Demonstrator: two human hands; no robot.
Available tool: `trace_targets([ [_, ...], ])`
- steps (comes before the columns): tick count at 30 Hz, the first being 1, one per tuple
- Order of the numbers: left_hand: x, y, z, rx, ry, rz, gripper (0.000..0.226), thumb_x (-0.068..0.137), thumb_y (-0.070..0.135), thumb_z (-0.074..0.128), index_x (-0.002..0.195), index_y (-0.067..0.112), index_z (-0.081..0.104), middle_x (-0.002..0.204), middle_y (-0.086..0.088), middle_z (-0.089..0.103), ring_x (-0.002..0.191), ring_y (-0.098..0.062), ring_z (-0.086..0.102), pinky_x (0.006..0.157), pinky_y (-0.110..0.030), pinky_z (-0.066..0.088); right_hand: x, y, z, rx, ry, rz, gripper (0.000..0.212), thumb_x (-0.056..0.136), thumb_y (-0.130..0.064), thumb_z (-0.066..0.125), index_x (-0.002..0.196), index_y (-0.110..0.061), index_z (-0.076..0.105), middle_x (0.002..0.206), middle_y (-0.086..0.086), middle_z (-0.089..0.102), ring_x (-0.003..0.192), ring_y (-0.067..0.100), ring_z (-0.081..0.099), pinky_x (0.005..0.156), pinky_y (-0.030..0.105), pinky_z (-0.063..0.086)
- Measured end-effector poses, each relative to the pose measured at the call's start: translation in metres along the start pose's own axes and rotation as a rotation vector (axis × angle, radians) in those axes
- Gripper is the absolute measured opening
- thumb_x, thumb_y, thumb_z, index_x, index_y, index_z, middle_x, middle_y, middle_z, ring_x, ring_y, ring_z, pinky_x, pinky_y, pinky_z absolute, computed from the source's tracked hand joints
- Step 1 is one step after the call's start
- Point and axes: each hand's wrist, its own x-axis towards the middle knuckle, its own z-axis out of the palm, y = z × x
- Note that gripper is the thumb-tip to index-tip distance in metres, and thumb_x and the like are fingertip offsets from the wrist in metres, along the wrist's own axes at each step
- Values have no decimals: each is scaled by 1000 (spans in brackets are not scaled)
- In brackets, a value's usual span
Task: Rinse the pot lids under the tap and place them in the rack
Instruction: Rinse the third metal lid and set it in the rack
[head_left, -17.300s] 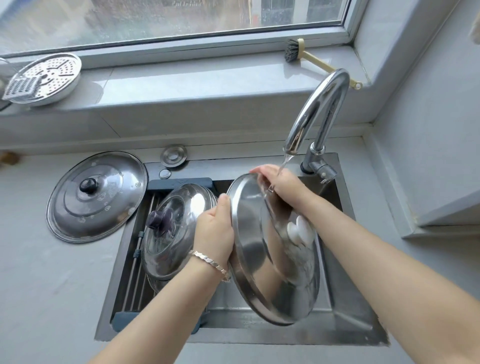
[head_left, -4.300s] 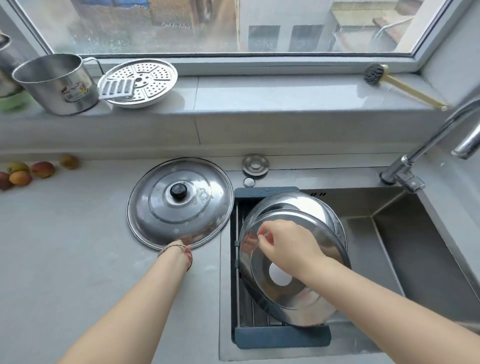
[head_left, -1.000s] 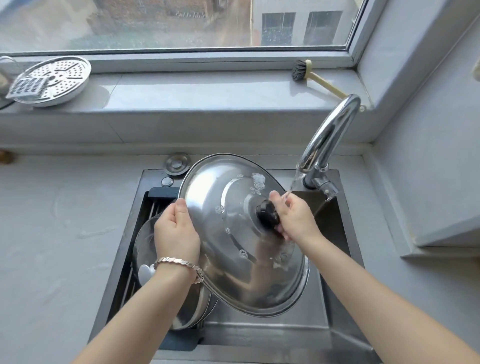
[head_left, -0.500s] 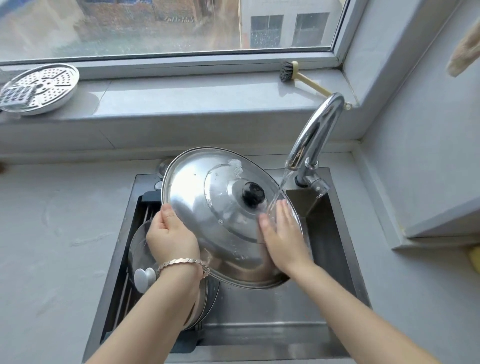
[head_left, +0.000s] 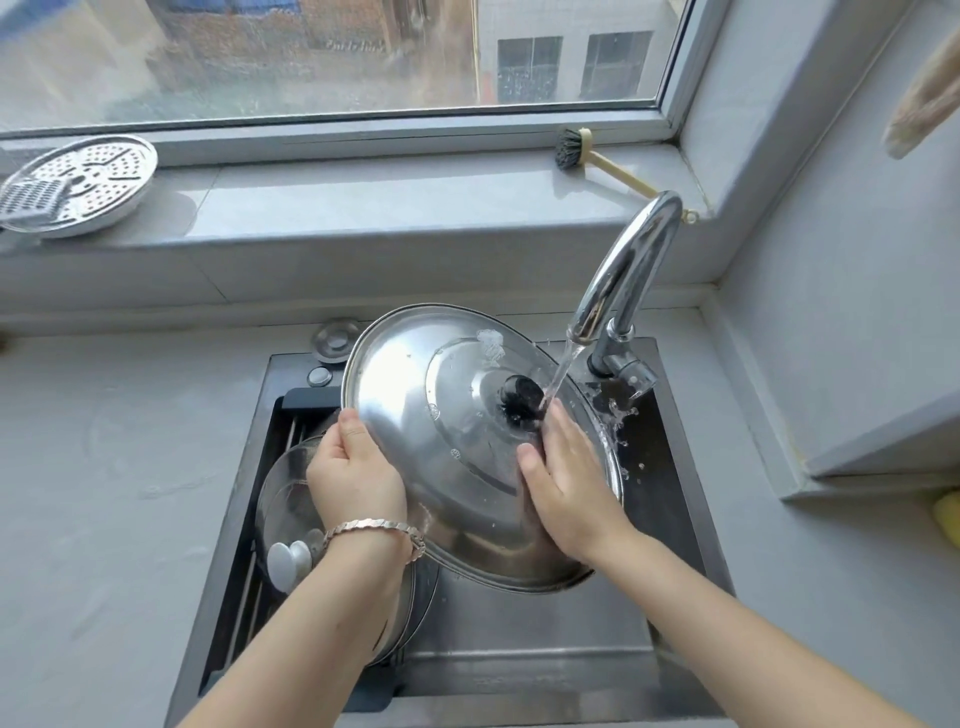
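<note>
The large lid (head_left: 431, 415) lies between the left fingers (head_left: 349, 431) and the right fingers (head_left: 558, 431), over the sink (head_left: 519, 649). The tap (head_left: 623, 280) stands behind the right fingers. Lids in the rack (head_left: 291, 493) lie below the left fingers.

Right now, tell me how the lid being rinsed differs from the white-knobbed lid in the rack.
The large steel lid has a black knob; the lid in the rack has a white one. The large lid is held tilted under the tap's stream by the left hand and right hand; the racked lid stands unheld on the sink rack. Both are round, shiny metal.
</note>
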Motion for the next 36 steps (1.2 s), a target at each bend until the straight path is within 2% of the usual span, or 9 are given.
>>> trace_targets([
  [6,-10,-8,0,-30,-186,119,48,97,29,40,71,-11,49,53,-6,35,53,-18,33,39,-16,27,55,38,-27,301,-30,328,54,99,-38,28,147,-14,21,155,1,17,145,15,8,119,33,4],
  [8,-13,-10,1,-39,-220,171,45,96,26,41,64,-6,47,53,-7,35,53,-15,34,41,-18,27,63,32,-35,287,-117,246,54,93,-51,31,141,-26,27,149,-7,24,145,14,8,119,38,6],
  [13,-18,-9,15,-16,-242,217,45,96,21,42,53,10,34,52,-4,29,49,-11,26,43,-20,24,48,-34,-26,-132,-185,-93,58,96,-43,23,149,-25,8,158,-4,-3,145,13,-9,116,32,-7],
  [18,-14,-13,21,-120,-261,42,41,96,22,44,57,9,50,56,-2,48,54,-11,40,54,-23,38,-3,-65,15,-288,115,-396,55,89,-34,24,136,-14,46,147,4,40,140,22,29,113,29,9],
  [24,-27,-15,12,-23,-271,186,47,95,24,44,52,13,27,50,0,22,45,-9,21,44,-21,19,55,-47,-12,-120,-28,146,57,98,-40,20,149,-14,14,158,3,7,146,17,-1,118,36,-2],
  [28,-14,-18,17,-55,-246,102,47,95,23,45,51,8,40,50,-2,33,44,-6,28,42,-17,26,2,-64,10,-157,-32,-339,65,89,-41,13,147,-14,24,157,1,17,145,12,4,115,26,-8],
  [30,-12,-20,15,-44,-253,107,44,96,24,44,57,4,46,53,-3,36,48,-7,29,44,-17,28,3,-58,8,-165,-53,-412,63,89,-42,15,146,-17,27,156,-2,20,145,9,5,116,25,-7],
  [34,-21,-17,12,2,-275,201,47,96,24,44,52,12,30,50,-3,25,48,-10,23,46,-24,22,45,-44,-12,-86,-38,48,51,99,-36,21,148,-20,19,158,-1,10,145,13,0,119,36,-2],
  [36,-22,-17,12,-7,-284,209,46,95,23,44,53,8,35,51,-5,28,52,-15,26,50,-28,24,38,-53,-7,-143,-55,15,58,96,-41,16,148,-15,15,158,3,6,146,16,-3,117,34,-5],
])
